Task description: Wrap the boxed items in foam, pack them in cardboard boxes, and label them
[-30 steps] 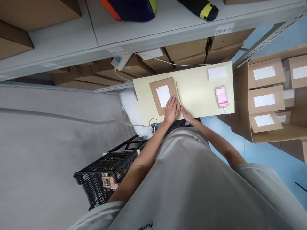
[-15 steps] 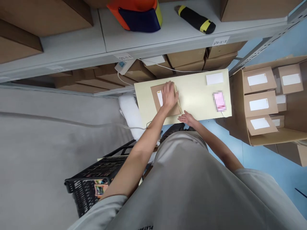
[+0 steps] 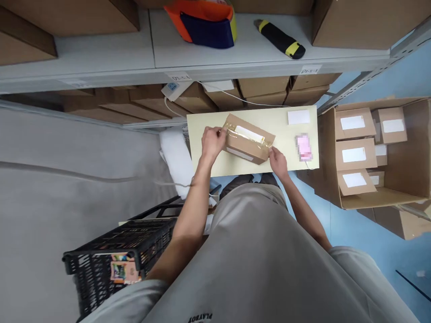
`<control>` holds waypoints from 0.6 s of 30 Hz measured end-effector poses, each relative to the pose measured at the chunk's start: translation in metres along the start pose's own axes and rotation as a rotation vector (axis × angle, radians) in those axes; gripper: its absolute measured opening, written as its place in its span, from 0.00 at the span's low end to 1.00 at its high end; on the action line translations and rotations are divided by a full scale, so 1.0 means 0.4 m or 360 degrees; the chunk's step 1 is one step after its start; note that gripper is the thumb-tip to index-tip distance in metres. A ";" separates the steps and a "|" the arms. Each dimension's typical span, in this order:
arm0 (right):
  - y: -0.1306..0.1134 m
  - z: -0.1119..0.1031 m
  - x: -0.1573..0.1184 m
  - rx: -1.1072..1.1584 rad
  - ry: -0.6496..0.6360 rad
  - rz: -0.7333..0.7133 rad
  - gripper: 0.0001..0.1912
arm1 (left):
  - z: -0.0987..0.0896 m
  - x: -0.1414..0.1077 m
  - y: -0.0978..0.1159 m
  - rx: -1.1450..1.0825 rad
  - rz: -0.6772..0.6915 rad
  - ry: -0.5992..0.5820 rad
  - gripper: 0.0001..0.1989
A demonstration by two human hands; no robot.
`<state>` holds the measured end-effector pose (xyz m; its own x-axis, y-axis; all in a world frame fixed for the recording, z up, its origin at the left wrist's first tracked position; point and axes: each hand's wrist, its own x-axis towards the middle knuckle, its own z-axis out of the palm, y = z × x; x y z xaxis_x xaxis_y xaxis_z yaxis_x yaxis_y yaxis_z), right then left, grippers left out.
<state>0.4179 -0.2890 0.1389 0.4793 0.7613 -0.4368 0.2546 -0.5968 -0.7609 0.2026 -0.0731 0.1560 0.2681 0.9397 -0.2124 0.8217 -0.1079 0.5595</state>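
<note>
A cardboard box [image 3: 239,144] lies at a slant over the cream tabletop [image 3: 212,168], tilted so that two of its faces show. Shiny clear tape runs along its upper face, partly over a white label [image 3: 249,133]; another white label is on the side towards me. My left hand [image 3: 213,144] is closed on the box's left end, thumb and fingers at the tape. At the opposite end my right hand [image 3: 278,162] pinches the lower right corner, near the tape's end. The undersides of the fingers are hidden.
White paper [image 3: 298,117] and a blurred pink item [image 3: 304,147] lie at the table's right. A large carton [image 3: 412,154] holds several labelled boxes. Above are a shelf with a tape dispenser [image 3: 208,27] and a utility knife [image 3: 282,39]. A black crate [image 3: 111,264] stands lower left.
The box has been turned and tipped, showing its taped, labelled face. My left hand moved from on top of it to its left end; my right hand, open before, now grips the right end.
</note>
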 end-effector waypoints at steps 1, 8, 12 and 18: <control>-0.004 -0.017 0.008 -0.0168 0.0080 -0.0084 0.32 | 0.003 -0.035 -0.014 -0.0012 -0.0052 -0.0037 0.21; -0.032 -0.030 0.080 -0.0717 0.0099 -0.0073 0.31 | 0.082 -0.164 -0.056 -0.0140 -0.0319 -0.0119 0.21; -0.048 -0.018 0.103 -0.0930 0.0067 -0.0022 0.29 | 0.091 -0.130 -0.051 -0.0146 -0.0355 -0.0188 0.26; -0.064 0.027 0.108 -0.1045 0.0010 0.0210 0.35 | 0.128 -0.087 -0.022 -0.0115 -0.0505 -0.0335 0.41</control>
<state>0.4230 -0.2381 0.1342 0.5455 0.6711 -0.5020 0.6510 -0.7165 -0.2505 0.2117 -0.1215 0.1174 0.1095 0.8347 -0.5397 0.8449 0.2079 0.4929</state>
